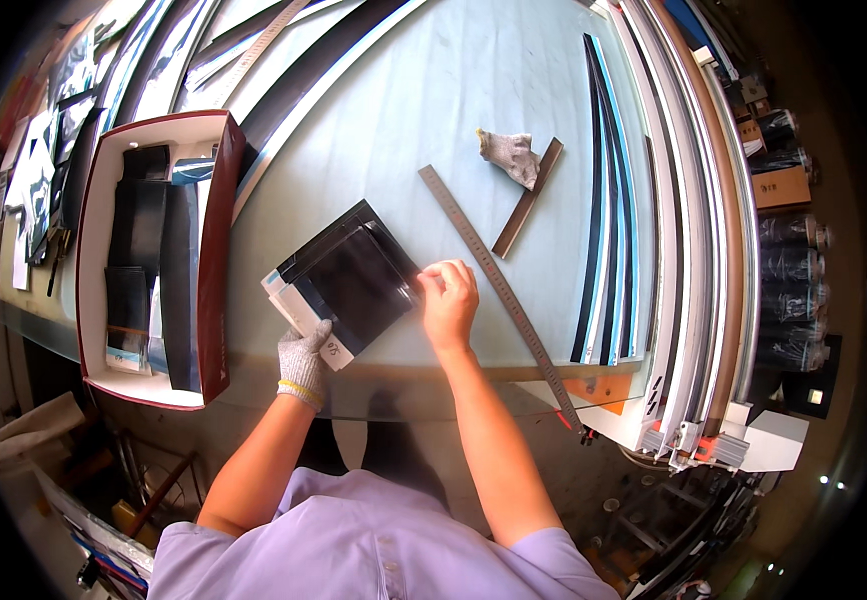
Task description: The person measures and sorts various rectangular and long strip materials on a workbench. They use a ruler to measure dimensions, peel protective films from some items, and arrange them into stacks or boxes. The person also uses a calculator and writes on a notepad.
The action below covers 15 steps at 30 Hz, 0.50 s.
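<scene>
Lavender shirt (354, 535) foremost, left hand (301, 364) grips and right hand (450, 305) pinches glossy black sheets (356, 275).

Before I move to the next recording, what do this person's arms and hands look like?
The left hand wears a light grey knit glove with a yellow-edged cuff; the right hand is bare. Both forearms are uncovered below the short sleeves of a lavender shirt.

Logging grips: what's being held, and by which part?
The gloved left hand holds a dark stack by its pale lower-left edge; the bare right hand is at its right corner, grip unclear.
</scene>
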Each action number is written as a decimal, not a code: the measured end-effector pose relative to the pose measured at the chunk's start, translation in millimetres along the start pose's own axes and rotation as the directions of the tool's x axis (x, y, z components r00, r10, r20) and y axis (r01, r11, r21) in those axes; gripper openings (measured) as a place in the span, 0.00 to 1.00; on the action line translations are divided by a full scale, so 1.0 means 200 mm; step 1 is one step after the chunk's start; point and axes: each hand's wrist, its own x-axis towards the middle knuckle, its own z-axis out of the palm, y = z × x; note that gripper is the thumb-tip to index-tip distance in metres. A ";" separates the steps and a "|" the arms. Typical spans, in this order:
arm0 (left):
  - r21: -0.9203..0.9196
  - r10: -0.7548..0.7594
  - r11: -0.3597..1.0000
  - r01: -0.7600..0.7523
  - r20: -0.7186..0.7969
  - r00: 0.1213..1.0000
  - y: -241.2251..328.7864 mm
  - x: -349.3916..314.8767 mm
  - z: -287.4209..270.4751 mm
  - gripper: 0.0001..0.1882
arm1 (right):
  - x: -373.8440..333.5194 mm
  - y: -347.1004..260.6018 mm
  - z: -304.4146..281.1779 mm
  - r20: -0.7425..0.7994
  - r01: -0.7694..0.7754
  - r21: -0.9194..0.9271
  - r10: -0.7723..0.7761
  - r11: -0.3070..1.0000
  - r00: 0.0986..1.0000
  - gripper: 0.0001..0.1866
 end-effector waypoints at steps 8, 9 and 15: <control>-0.270 -0.008 0.963 0.018 0.039 0.999 0.02 0.01 -0.01 0.16 | 0.20 -0.01 -0.32 -0.337 -0.154 0.284 0.249 0.946 0.908 0.03; -0.262 -0.017 0.965 0.023 0.025 1.000 0.03 0.04 -0.03 0.16 | 0.23 0.01 -0.37 -0.359 -0.138 0.305 0.248 0.942 0.900 0.04; -0.220 0.003 0.974 -0.048 -0.200 0.980 0.21 -0.09 0.02 0.19 | 0.17 0.29 -0.60 -0.154 -0.399 0.396 0.488 0.827 0.859 0.07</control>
